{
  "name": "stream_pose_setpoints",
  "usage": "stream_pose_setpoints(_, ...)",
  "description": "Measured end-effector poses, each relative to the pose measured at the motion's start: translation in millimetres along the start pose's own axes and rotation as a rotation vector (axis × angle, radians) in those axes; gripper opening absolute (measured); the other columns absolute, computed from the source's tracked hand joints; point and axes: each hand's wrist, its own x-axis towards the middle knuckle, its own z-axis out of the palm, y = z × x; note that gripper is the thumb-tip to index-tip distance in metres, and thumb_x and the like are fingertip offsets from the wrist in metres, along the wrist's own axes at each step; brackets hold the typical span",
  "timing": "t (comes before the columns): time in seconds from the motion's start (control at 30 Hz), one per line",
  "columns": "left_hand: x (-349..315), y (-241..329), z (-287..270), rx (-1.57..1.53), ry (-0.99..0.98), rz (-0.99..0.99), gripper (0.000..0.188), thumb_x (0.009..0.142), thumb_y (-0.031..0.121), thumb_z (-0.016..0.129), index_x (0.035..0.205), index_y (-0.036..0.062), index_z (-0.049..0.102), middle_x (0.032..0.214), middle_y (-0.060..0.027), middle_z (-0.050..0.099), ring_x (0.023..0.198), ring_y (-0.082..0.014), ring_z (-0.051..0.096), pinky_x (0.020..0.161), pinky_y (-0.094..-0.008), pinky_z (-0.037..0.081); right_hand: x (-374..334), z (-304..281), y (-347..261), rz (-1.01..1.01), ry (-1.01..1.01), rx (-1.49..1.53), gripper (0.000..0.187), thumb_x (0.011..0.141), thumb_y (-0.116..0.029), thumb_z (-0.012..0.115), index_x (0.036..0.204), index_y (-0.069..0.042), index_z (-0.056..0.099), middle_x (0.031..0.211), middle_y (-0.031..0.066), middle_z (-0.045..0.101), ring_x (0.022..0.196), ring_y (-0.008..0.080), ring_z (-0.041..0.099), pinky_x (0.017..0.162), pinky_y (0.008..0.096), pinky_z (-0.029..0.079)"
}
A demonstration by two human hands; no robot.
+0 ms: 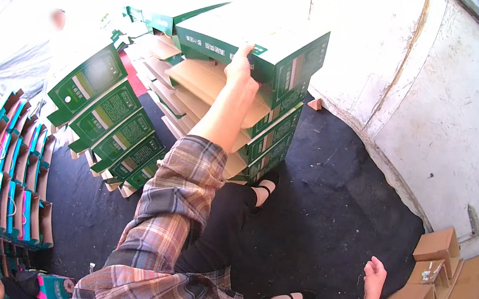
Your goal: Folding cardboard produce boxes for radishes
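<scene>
Green box [257, 35] under inspection: lies atop the right-hand stack [277, 127], its end panel over that stack's right end. Left hand [241, 71] touches its front edge — clamped or merely pressing, cannot tell. Right hand [374, 277]: empty, fingers loosely bent. Advised: square box to stack edges, second palm steadying its end. Count: one top box; leaning green stack [112, 115], four tiers visible; brown cartons [432, 246], at least three, beside the dark mat's [340, 184] right edge.
</scene>
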Motion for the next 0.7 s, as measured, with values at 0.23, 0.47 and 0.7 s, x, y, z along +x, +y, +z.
stream_pose_setpoints(0.23, 23, 14, -1, -0.071, 0.105, 0.089, 0.044, 0.072, 0.012, 0.071, 0.11, -0.0015, 0.054, 0.102, -0.0105, 0.06, 0.088, -0.0254, 0.061, 0.075, -0.0464, 0.051, -1, 6, -9, 0.003, -0.027, -0.052, 0.041, 0.083, -0.012, 0.058, 0.123, -0.005, 0.053, 0.102, 0.005, 0.061, 0.083, 0.0126, 0.058, 0.063, 0.0262, 0.047)
stream_pose_setpoints(0.47, 34, 13, -7, -0.061, 0.073, 0.138, 0.044, 0.076, 0.016, 0.07, 0.113, -0.0013, 0.053, 0.109, -0.0101, 0.059, 0.094, -0.0243, 0.059, 0.081, -0.0431, 0.05, -9, 1, -22, 0.075, -0.08, -0.038, 0.038, 0.083, -0.008, 0.059, 0.121, -0.002, 0.055, 0.104, 0.0113, 0.062, 0.093, 0.0184, 0.058, 0.083, 0.0309, 0.047)
stream_pose_setpoints(0.7, 32, 20, -27, 0.265, 0.072, 0.246, 0.053, 0.073, 0.041, 0.072, 0.114, 0.0123, 0.052, 0.114, -0.0077, 0.054, 0.1, -0.0244, 0.051, 0.075, -0.0459, 0.044, -6, 4, -19, 0.105, -0.137, -0.04, 0.041, 0.082, -0.009, 0.059, 0.123, -0.002, 0.053, 0.102, 0.0097, 0.061, 0.089, 0.0168, 0.058, 0.078, 0.03, 0.047)
